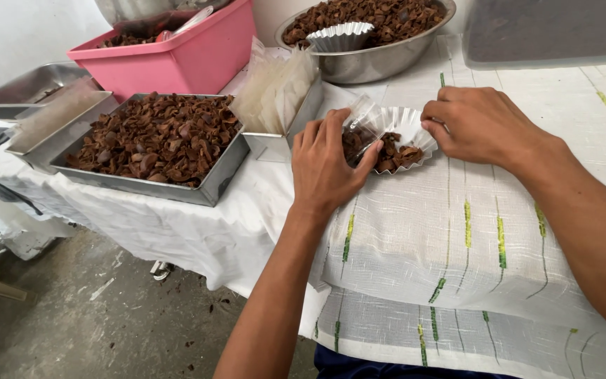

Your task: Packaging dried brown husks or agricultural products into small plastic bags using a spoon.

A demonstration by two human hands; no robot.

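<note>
Two hands [327, 165] [482, 126], two fluted paper cups [405, 126] [339, 35], three steel trays [212, 186] [29, 88] [57, 126], one pink tub [191, 60], one steel bowl [373, 63].

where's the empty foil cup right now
In the head view, the empty foil cup sits at top centre, on the brown pieces inside the round steel bowl, right of the pink tub.

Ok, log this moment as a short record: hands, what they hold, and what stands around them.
left hand: fingers on a clear plastic bag at the cup's left edge
right hand: grips the right rim of the fluted cup
cup contents: brown chips
surface: white cloth with green stripes
left of hands: metal tray of brown chips, stack of clear bags
behind: pink tub, steel bowl holding an empty fluted cup
</note>
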